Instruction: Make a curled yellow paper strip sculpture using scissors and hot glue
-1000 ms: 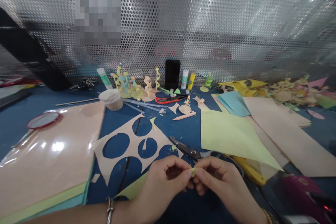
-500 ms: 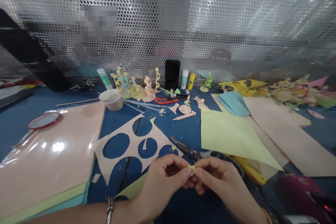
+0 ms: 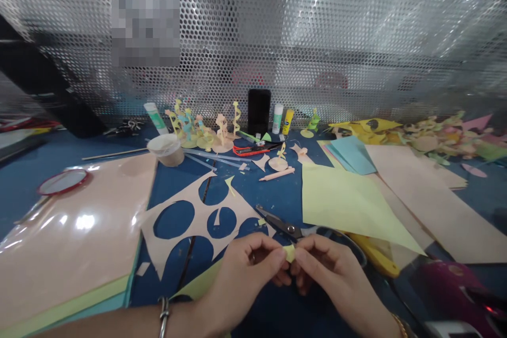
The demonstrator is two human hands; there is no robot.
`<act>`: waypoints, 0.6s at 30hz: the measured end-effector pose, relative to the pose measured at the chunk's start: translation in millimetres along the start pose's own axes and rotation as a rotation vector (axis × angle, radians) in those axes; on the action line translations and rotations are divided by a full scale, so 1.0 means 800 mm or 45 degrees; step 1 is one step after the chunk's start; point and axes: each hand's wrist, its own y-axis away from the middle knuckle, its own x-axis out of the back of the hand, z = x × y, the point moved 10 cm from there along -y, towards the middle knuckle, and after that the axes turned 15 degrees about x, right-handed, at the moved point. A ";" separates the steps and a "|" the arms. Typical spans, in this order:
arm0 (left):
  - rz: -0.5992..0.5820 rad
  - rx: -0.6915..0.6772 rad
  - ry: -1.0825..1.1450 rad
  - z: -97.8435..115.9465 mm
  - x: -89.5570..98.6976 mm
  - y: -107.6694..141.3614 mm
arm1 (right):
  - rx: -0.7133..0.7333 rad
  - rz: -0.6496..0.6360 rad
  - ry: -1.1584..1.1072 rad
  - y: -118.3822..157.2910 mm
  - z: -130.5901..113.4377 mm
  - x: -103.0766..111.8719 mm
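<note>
Pinching a small pale-green paper scrap [image 3: 289, 253] in the air between both hands, fingers curled and closed. Left hand [image 3: 245, 274] gripping one end of the scrap between thumb and forefinger; right hand [image 3: 332, 269] gripping the other end the same way. Tips of the fingers best suited to so small a piece, with light, even pressure and the knuckles kept apart so the paper stays in view.

Directly below the hands, closed scissors [image 3: 279, 227] lying on a blue mat [image 3: 277, 195], blades pointing away to the left, handles just under the right hand. To the left, a cut-out peach sheet [image 3: 198, 216] with round holes; to the right, a large green sheet [image 3: 348, 206] overlapping peach strips [image 3: 428, 206].

Farther out, a stack of peach sheets [image 3: 71, 232] at the left edge and a purple object [image 3: 451, 290] at the lower right. Along the back, paper sculptures [image 3: 222, 129], a small cup [image 3: 166, 150], a utility knife [image 3: 249, 151], a phone [image 3: 259, 111] and glue sticks [image 3: 277, 119], all against a metal mesh screen [image 3: 356, 37]. Open room for moving limited to the bare blue patches around the scissors and cut-out sheet, with the sheets' loose edges close on both sides.
</note>
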 end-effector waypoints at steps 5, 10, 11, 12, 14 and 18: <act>-0.031 -0.018 -0.001 0.002 -0.002 0.001 | 0.098 0.075 0.017 0.000 -0.009 0.009; -0.018 -0.065 0.069 0.005 0.002 0.002 | 0.077 0.054 0.006 -0.002 -0.011 0.007; -0.007 -0.082 0.096 0.006 0.005 0.003 | 0.060 0.063 -0.002 -0.002 -0.010 0.007; 0.004 -0.094 0.116 0.007 0.007 0.003 | 0.046 0.072 -0.010 -0.002 -0.009 0.008; 0.010 -0.107 0.133 0.008 0.009 0.005 | 0.035 0.098 -0.032 -0.001 -0.007 0.010; -0.048 -0.206 0.099 0.015 0.005 0.012 | 0.046 0.166 -0.108 0.001 -0.005 0.015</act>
